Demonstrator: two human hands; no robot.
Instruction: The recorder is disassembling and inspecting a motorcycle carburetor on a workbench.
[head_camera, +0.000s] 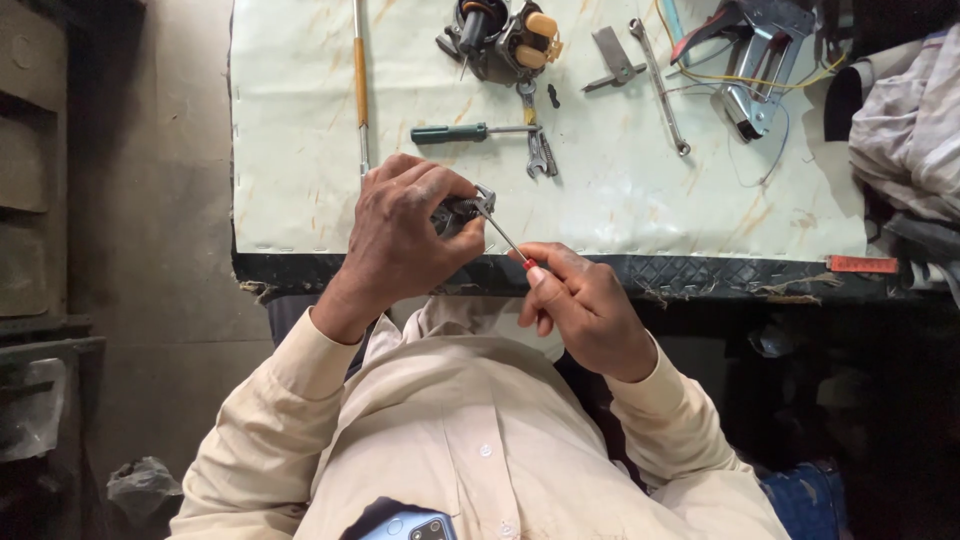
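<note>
My left hand (405, 235) is curled into a loose fist, knuckles up, thumb pressed toward the fingertips. My right hand (580, 305) sits just beside it, lower, thumb and forefinger pinched together, other fingers folded in. Both forearms, in cream sleeves, angle inward from my chest.

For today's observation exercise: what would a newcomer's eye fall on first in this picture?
First, the two hands at the centre: the left hand grips a small metal part, while the right hand points a thin red-handled screwdriver into it. Behind them, on the pale mat, lie a green-handled screwdriver and a long spanner.
</note>
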